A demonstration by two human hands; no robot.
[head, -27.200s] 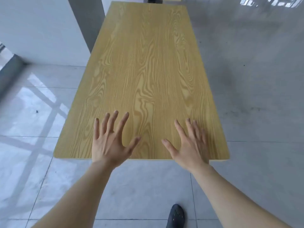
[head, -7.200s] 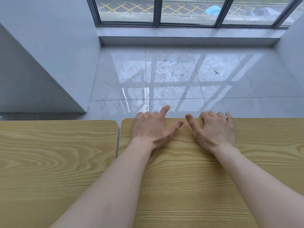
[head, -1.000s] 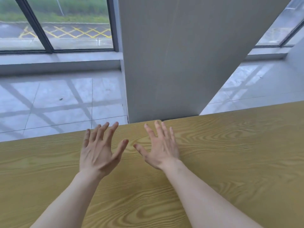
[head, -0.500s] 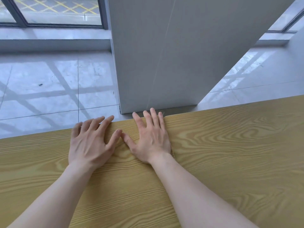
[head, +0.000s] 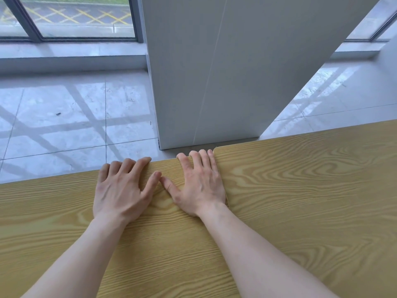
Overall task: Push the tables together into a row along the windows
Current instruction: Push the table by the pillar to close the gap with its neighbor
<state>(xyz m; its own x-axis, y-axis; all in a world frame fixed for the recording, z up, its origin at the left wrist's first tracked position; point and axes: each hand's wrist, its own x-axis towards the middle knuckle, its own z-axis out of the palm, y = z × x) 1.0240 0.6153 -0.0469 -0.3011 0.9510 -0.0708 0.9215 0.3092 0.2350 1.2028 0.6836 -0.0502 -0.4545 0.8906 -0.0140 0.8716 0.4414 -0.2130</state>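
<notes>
Two light yellow wood-grain laminate tabletops fill the lower part of the head view, side by side. Landmark: the wide pale grey square pillar (head: 225, 72) rising from the floor just beyond their far edges.

The left wood-grain table (head: 64, 211) runs from the left edge of the view to a seam directly below the pillar's base. The right wood-grain table (head: 311, 201) starts at that seam, its rounded far corner just below the pillar. The long edges meet closely along the seam; whether they truly touch cannot be told. The right table's far edge sits slightly nearer the pillar than the left table's.

Left hand (head: 122, 190): palm flat on the left table, below and left of the pillar, fingers bent over the far edge, clasping nothing else. Right hand (head: 199, 183): flat on the same table just beside the seam, fingers hooked over the far edge, little finger against the right table's corner. Thumb tips nearly meet.

Glossy grey tiled floor (head: 75, 117) left of the pillar; dark-framed windows (head: 71, 18) behind it.
</notes>
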